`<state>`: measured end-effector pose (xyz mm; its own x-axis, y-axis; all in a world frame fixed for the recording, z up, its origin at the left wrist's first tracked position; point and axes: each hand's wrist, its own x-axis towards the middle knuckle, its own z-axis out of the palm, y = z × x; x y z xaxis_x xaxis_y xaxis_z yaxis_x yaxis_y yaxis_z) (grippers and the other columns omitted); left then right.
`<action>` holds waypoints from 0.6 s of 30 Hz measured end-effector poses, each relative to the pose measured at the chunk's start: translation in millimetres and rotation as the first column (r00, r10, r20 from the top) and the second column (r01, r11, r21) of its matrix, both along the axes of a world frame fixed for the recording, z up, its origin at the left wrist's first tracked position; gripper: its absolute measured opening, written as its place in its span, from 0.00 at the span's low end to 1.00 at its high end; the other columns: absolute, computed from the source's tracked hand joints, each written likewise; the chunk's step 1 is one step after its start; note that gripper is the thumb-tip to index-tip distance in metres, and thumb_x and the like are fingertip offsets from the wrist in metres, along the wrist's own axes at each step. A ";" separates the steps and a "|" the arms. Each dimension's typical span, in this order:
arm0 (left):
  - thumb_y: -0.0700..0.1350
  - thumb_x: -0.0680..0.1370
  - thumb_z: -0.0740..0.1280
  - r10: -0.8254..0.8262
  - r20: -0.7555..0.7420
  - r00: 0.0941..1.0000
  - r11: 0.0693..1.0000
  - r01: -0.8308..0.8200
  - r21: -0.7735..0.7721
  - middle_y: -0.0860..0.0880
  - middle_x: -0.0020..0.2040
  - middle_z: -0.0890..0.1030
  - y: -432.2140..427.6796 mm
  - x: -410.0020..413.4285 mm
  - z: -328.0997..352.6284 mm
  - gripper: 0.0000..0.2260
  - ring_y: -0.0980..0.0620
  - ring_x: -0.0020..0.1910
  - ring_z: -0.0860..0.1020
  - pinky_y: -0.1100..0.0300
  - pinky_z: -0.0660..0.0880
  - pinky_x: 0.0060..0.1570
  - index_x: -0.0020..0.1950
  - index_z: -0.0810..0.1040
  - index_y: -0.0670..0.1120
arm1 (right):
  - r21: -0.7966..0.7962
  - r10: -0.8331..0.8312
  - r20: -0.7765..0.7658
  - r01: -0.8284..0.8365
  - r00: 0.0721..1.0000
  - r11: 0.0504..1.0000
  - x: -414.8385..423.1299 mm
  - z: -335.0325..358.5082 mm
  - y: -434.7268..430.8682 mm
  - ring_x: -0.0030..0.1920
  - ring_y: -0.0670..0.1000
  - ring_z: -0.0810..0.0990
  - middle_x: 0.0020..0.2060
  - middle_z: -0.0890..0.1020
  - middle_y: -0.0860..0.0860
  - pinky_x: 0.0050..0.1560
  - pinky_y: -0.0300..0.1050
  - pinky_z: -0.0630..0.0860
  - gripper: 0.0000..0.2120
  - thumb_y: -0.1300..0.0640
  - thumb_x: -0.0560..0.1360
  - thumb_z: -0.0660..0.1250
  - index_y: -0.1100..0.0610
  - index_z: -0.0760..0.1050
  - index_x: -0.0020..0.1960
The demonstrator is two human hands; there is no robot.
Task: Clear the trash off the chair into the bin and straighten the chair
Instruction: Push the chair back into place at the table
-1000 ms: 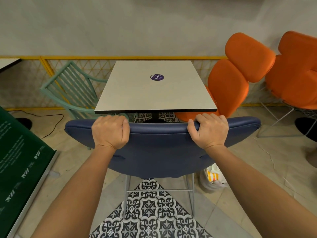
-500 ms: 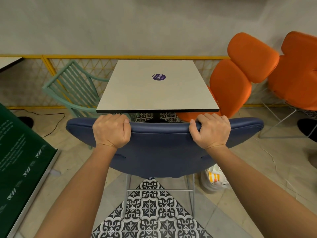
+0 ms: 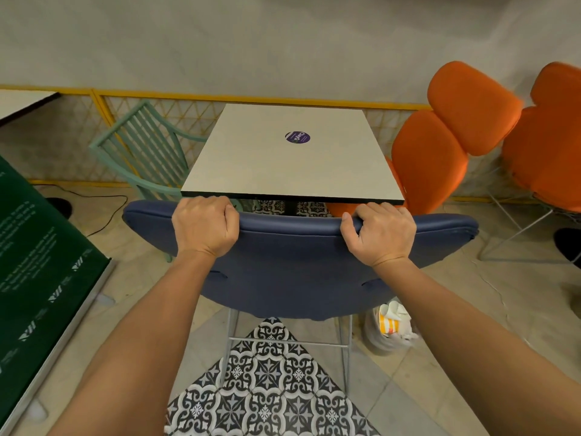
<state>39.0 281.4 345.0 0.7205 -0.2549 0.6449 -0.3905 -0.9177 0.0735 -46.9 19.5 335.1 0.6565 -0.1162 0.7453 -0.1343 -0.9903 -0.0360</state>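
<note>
The blue chair [image 3: 298, 265] stands in the middle of the view on thin metal legs, over a wedge of black-and-white patterned tiles [image 3: 270, 388] set into the pale floor, its padded back facing the camera and its top edge drawn up just beside the near edge of the surface [image 3: 292, 162]. Both bare forearms reach forward to that top edge. The left hand [image 3: 204, 225] is wrapped over it left of centre, its fingers [image 3: 217, 204] curled together over the far side, closed on the backrest. The right hand [image 3: 379, 232] clamps the same edge right of centre, thumb on the near face and the other fingers folded over the top. Low on the floor, just right of the chair legs and partly hidden by the right forearm, sits the bin [image 3: 390, 332], a pale bag-lined container with crumpled paper and a yellow-and-white striped wrapper in it. A dark green signboard [image 3: 41, 262] leans at the left edge. The square, pale surface carries only a round purple sticker [image 3: 297, 137]. A mint green slatted chair [image 3: 147, 155] stands to its left, and two orange cushioned chairs [image 3: 440, 146] are at its right, with a yellow-framed lattice railing [image 3: 188, 99] and a plain grey wall behind.
</note>
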 end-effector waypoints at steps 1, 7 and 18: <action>0.46 0.73 0.52 0.010 -0.003 1.000 1.000 -0.010 0.013 0.45 0.26 0.77 0.4 0.1 0.5 0.19 0.44 0.26 0.73 0.56 0.68 0.34 0.29 0.77 0.42 | -0.008 -0.001 0.011 0.001 1.000 1.000 0.4 -0.5 0.5 0.29 0.52 0.75 0.26 0.79 0.51 0.33 0.43 0.70 0.24 0.44 0.74 0.53 0.56 0.77 0.30; 0.46 0.73 0.52 0.031 0.004 1.000 0.999 -0.031 0.011 0.45 0.25 0.76 -1.9 2.2 -1.6 0.19 0.43 0.25 0.72 0.56 0.67 0.33 0.29 0.76 0.42 | -0.018 0.008 0.031 -0.007 0.999 1.000 2.5 -0.9 -1.9 0.27 0.52 0.73 0.24 0.76 0.50 0.31 0.42 0.67 0.22 0.45 0.73 0.55 0.55 0.75 0.28; 0.46 0.74 0.51 0.035 -0.032 0.999 0.999 -0.036 -0.032 0.44 0.28 0.77 -1.7 -3.5 -4.1 0.20 0.44 0.28 0.73 0.53 0.67 0.36 0.31 0.77 0.41 | 0.011 -0.003 -0.042 0.003 0.999 1.000 -3.0 1.8 4.3 0.27 0.52 0.72 0.24 0.75 0.50 0.31 0.42 0.66 0.22 0.45 0.74 0.55 0.56 0.74 0.28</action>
